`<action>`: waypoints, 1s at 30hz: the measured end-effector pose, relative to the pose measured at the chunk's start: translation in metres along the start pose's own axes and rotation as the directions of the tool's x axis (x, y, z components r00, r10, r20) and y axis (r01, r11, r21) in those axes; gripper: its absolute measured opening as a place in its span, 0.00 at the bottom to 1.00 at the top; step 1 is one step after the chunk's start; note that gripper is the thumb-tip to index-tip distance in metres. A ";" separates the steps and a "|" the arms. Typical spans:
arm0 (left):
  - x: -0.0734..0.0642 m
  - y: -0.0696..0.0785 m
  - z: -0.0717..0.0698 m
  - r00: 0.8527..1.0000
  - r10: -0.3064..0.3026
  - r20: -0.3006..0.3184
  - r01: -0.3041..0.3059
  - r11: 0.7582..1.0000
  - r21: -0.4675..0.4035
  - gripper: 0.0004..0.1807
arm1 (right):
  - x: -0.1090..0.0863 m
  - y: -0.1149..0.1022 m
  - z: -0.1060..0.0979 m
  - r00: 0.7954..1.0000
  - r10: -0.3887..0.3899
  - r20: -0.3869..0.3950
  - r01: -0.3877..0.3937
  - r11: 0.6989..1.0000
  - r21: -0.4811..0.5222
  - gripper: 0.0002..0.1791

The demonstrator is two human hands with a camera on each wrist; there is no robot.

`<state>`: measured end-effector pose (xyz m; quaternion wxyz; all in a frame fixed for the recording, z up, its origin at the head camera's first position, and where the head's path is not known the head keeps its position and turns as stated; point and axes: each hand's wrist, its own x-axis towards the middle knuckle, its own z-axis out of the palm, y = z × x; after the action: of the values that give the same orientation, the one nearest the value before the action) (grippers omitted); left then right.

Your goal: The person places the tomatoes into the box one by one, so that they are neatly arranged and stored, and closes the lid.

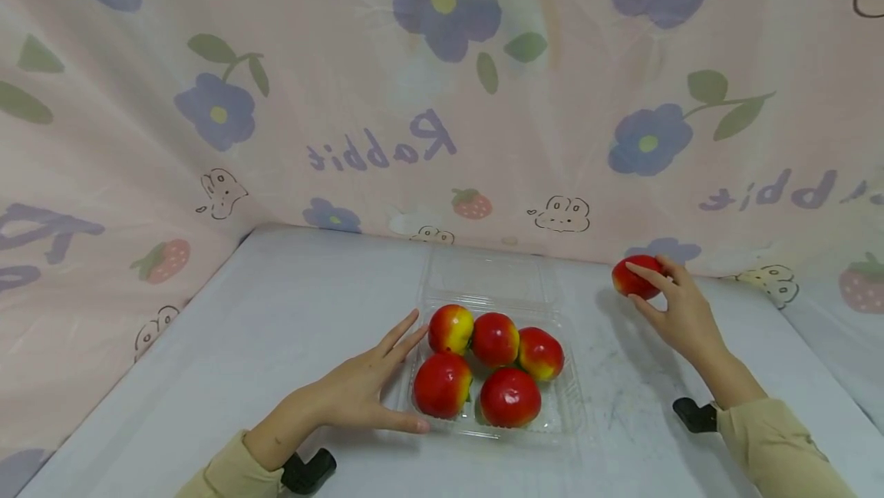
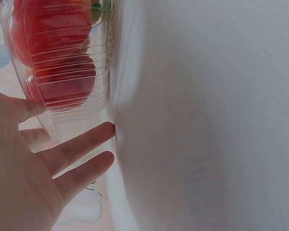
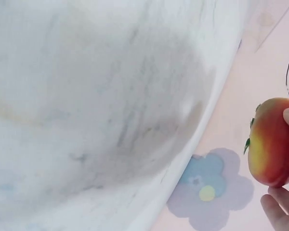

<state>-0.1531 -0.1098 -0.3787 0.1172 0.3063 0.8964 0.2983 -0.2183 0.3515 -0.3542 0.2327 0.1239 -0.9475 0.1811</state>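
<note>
My right hand holds a glossy red-and-yellow fruit between thumb and fingers, raised over the back right of the table. In the right wrist view this fruit shows small green leaves at one end, with fingertips on its sides. Several similar fruits sit in a clear plastic clamshell box, whose lid is folded back. Fingers spread, my left hand lies along the box's left side, thumb near its front corner. From the left wrist, the box's ribbed wall appears right at those fingers.
The box's clear lid lies toward the back of the white table. Behind and beside the table hangs a pink cloth printed with flowers, rabbits and strawberries. A black wrist mount sits below the left wrist.
</note>
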 end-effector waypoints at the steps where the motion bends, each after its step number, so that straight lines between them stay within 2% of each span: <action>1: 0.000 0.000 0.000 1.000 0.000 0.000 0.000 1.000 -0.001 0.60 | -0.001 -0.001 -0.001 1.000 -0.007 -0.002 0.007 1.000 0.003 0.28; 6: 0.000 0.001 0.000 1.000 0.001 0.001 -0.001 1.000 -0.005 0.60 | -0.004 -0.008 -0.003 0.998 -0.053 -0.023 0.053 0.998 0.013 0.27; 21: -0.001 0.000 0.000 1.000 -0.006 0.000 0.006 1.000 0.005 0.60 | -0.016 -0.021 -0.006 0.994 -0.101 -0.029 0.102 0.994 0.030 0.29; 30: 0.000 -0.002 0.000 1.000 0.000 -0.004 0.000 1.000 0.007 0.60 | -0.022 -0.030 -0.008 0.986 -0.154 -0.065 0.157 0.987 0.040 0.30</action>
<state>-0.1541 -0.1107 -0.3797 0.1143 0.3061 0.8976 0.2959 -0.1867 0.3306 -0.3497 0.2725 0.1969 -0.9230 0.1873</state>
